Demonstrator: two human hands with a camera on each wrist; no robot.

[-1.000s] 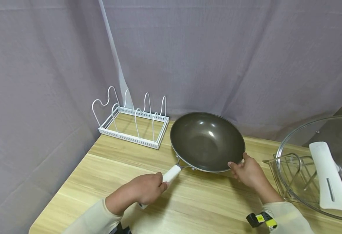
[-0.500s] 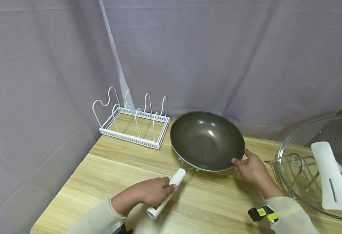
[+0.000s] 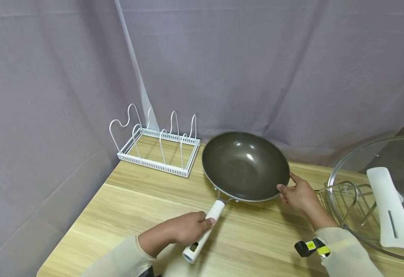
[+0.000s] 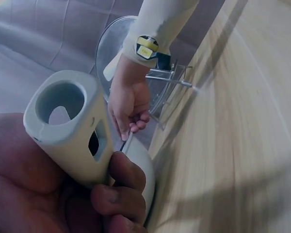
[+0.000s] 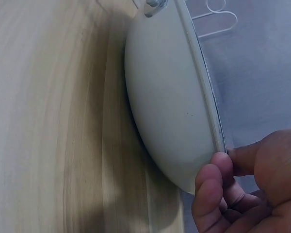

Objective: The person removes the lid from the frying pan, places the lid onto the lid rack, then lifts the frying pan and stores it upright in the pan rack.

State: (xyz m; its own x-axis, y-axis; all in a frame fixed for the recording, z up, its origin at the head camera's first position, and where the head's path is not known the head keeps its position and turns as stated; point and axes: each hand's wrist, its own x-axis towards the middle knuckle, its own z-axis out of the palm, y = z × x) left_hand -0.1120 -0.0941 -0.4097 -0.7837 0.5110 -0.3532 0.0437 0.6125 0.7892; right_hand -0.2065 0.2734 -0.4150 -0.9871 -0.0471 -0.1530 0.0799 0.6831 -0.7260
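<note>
A wok [image 3: 243, 165] with a dark inside and a pale outer wall [image 5: 167, 92] sits on the wooden table, close to the grey curtain. My left hand [image 3: 187, 227] grips its white handle [image 3: 216, 209], which points toward me. The hollow handle end [image 4: 63, 104] shows large in the left wrist view, with the fingers curled round beneath it. On the opposite side, my right hand [image 3: 299, 194] pinches the wok's rim between thumb and fingers. In the right wrist view that hand [image 5: 252, 189] holds the rim's edge.
Left of the wok stands a white wire rack [image 3: 158, 165] with upright loops. At the right a glass lid [image 3: 354, 157] with a white handle [image 3: 392, 209] leans in a metal wire stand [image 3: 347, 204]. The wooden table [image 3: 125, 207] ends along a slanting left edge.
The wok has turned slightly: its handle has swung to the right, together with my left hand. My right hand has shifted a little right and up along the rim.
</note>
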